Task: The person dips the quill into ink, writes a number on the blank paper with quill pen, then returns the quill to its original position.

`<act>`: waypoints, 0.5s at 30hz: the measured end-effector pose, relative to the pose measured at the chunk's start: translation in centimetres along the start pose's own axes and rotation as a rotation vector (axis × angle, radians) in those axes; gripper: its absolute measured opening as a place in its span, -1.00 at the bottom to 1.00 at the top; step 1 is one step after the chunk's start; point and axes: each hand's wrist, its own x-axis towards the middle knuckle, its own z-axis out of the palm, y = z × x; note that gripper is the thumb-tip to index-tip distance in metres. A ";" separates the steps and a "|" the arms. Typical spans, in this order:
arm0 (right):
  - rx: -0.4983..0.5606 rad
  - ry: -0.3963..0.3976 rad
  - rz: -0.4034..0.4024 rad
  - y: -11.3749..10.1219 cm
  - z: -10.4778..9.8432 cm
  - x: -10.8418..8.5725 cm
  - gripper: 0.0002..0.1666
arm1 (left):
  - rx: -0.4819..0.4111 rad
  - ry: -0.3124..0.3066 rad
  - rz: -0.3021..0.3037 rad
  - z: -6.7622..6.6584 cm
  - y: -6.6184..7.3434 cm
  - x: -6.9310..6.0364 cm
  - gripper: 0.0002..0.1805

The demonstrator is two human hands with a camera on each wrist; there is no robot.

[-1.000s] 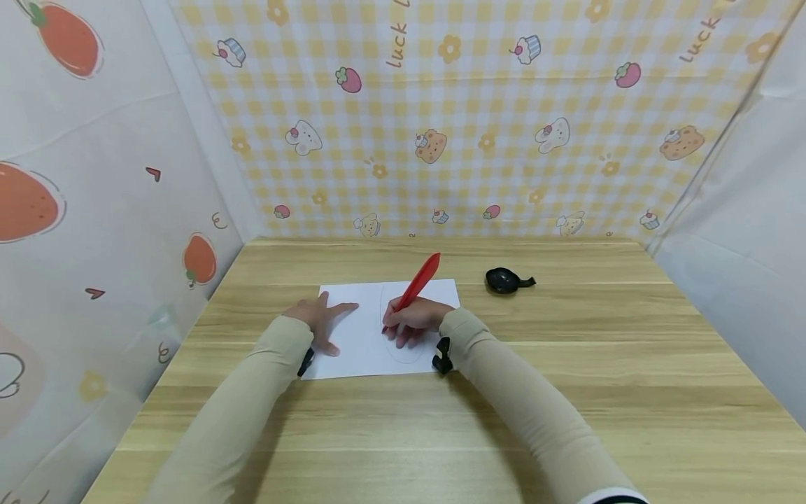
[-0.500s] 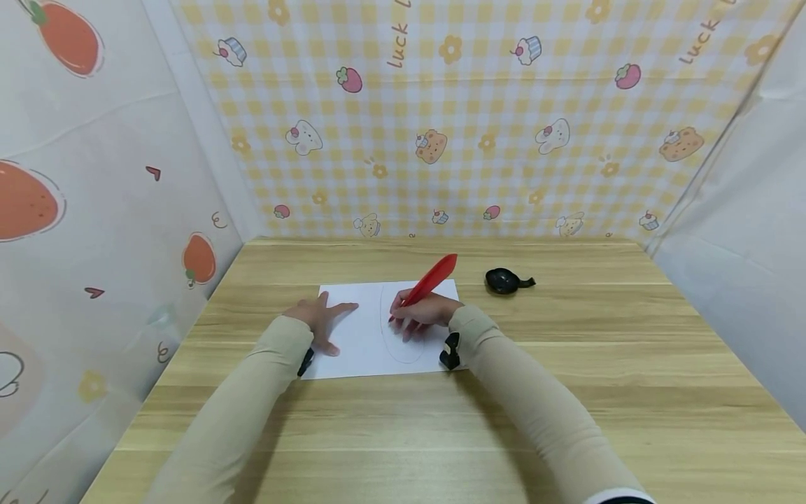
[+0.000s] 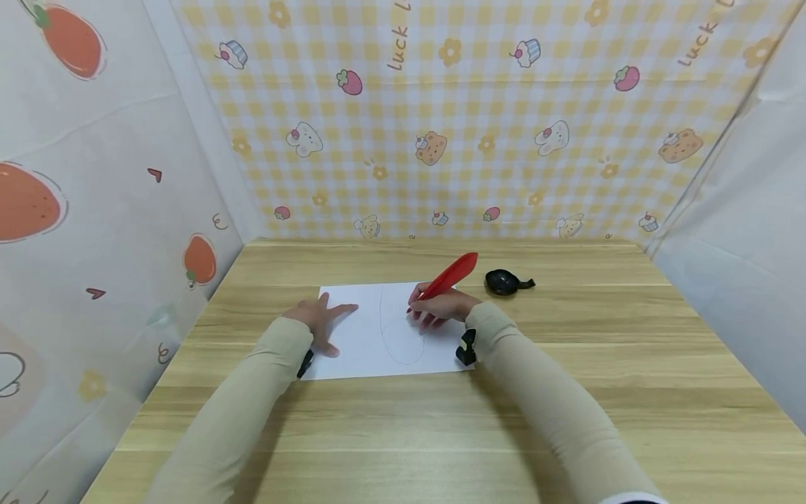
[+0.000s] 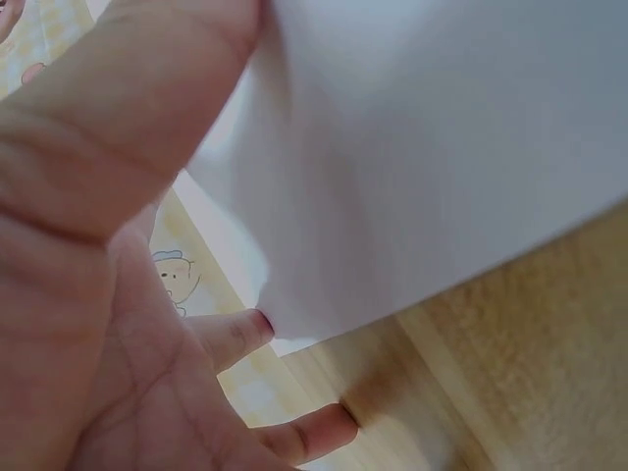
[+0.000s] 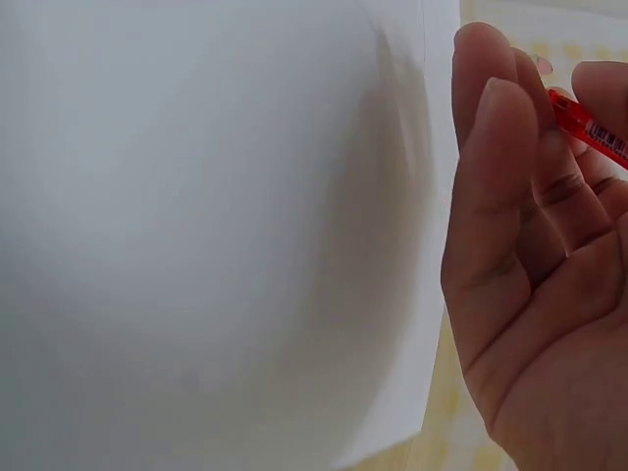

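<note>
A white sheet of paper (image 3: 352, 353) lies on the wooden table (image 3: 403, 427), bearing a thin drawn outline of a long rounded shape with a curved line across its lower part. My left hand (image 3: 317, 325) rests on the sheet's left side with fingers spread; its wrist view shows the thumb and fingers (image 4: 319, 432) extended near the paper's edge. Over the right part of the paper, my right hand (image 3: 446, 306) pinches a red feather-shaped pen (image 3: 456, 271), tip down at the sheet. The right wrist view shows the red barrel (image 5: 589, 128) between thumb and fingers.
A small black pan-shaped object (image 3: 502, 282) with a short handle lies to the right, behind the right hand. A yellow checked cloth (image 3: 453, 112) hangs behind the table, with white sheets (image 3: 126, 266) at the sides.
My right hand has moved right and slightly away with the pen, uncovering more of the outline and a curved line inside it. My left hand has stayed in place.
</note>
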 end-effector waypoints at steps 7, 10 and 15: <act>-0.006 0.036 -0.001 0.4 -1.5 -0.5 -0.85 | -0.013 0.003 0.008 -0.2 -0.2 0.2 0.11; -0.001 0.062 -0.016 0.7 -2.1 -0.8 -0.86 | -0.009 0.013 0.017 -0.3 -0.2 0.1 0.10; 0.050 0.111 -0.020 1.4 -2.8 -1.5 -0.85 | -0.011 0.011 0.023 0.1 -0.2 -0.2 0.10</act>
